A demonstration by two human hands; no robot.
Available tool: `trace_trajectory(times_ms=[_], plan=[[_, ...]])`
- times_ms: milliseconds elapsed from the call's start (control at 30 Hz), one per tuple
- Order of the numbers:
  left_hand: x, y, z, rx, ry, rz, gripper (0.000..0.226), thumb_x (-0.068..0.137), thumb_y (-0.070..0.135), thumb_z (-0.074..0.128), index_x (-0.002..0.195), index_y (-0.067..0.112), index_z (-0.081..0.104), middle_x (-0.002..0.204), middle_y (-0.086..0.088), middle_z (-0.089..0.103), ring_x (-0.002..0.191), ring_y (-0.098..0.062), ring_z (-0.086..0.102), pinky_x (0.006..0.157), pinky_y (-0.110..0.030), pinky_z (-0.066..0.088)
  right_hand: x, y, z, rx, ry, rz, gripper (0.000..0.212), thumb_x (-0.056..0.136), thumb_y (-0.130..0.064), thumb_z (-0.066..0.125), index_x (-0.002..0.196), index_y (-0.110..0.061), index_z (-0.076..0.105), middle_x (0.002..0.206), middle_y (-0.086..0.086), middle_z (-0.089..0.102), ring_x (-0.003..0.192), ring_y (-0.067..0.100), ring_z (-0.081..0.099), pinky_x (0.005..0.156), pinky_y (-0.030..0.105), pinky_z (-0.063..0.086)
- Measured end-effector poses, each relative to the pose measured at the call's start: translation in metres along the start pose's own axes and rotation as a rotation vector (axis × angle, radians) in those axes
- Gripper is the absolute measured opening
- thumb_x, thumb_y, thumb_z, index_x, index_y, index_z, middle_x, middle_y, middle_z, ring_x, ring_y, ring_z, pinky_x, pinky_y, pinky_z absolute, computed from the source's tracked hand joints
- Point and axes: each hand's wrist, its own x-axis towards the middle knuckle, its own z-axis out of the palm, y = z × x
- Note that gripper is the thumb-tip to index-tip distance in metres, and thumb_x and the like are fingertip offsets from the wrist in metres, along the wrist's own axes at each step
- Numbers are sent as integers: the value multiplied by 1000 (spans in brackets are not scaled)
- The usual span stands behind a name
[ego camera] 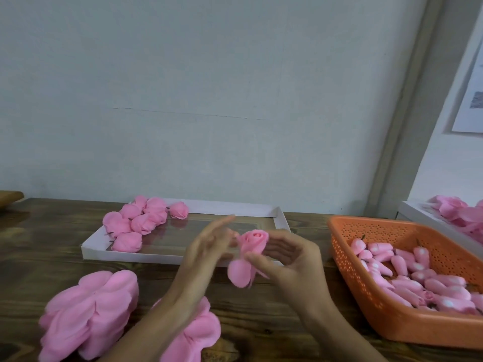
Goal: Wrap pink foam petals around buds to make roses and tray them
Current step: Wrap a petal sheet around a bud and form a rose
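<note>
The right hand (290, 259) is pinching a half-wrapped rose (253, 242) between thumb and curled fingers, holding it over the table (52, 252) just in front of the white tray (167, 258) — while the left hand (209, 246), blurred, is seemingly laying straight fingers against its side.

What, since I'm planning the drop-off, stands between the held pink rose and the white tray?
Nothing visible does. The pink foam rose, pinched in the right hand, hovers at the near edge of the shallow white cardboard tray; finished pink roses fill only its left end. The left hand is beside the rose.
</note>
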Motion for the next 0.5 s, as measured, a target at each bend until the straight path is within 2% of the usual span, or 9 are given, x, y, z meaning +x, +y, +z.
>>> trace_trajectory(times_ms=[33,100,167,267,333,433,500], plan=[[2,1,-3,-25,26,-42,63,77,71,65,126,33,73,117,-2,77,111,-24,73,103,-52,54,1,-1,-2,80,5,38,35,74,-13,91,107,-19,82,104,0,82,98,21,79,88,33,64],[5,4,-9,-58,4,-110,62,77,64,73,117,18,78,113,-11,78,108,-31,74,100,-51,56,3,-2,-3,199,5,86,35,73,-13,89,106,-18,82,107,5,82,101,24,78,87,28,63],[6,3,-13,-32,-62,-145,48,76,49,88,106,12,81,109,-14,79,108,-34,75,96,-45,59,3,-2,-3,259,-1,99,36,73,-11,88,108,-17,81,110,9,81,104,25,78,87,25,61],[6,-1,-14,-56,-105,-170,43,66,34,90,101,11,82,109,-16,79,109,-35,74,94,-44,61,4,2,-3,300,-1,115,36,76,-14,92,110,-15,80,113,12,79,108,29,76,89,28,60],[4,-1,-11,-106,-151,-206,41,72,37,88,106,16,82,114,-14,78,111,-32,74,91,-42,61,4,5,-4,324,4,126,37,76,-18,91,111,-13,79,114,14,79,109,30,75,89,29,60],[2,3,-6,-179,-130,-329,41,82,54,76,104,21,82,111,-19,78,104,-34,77,81,-35,64,5,7,-5,375,-3,148,38,77,-20,89,113,-12,78,116,17,78,110,31,75,88,31,61],[3,1,-6,-208,-124,-361,49,78,58,83,105,17,82,112,-22,77,103,-37,76,80,-36,64,5,7,-6,391,-23,151,39,78,-20,88,114,-10,77,116,18,77,110,32,75,87,32,61]])
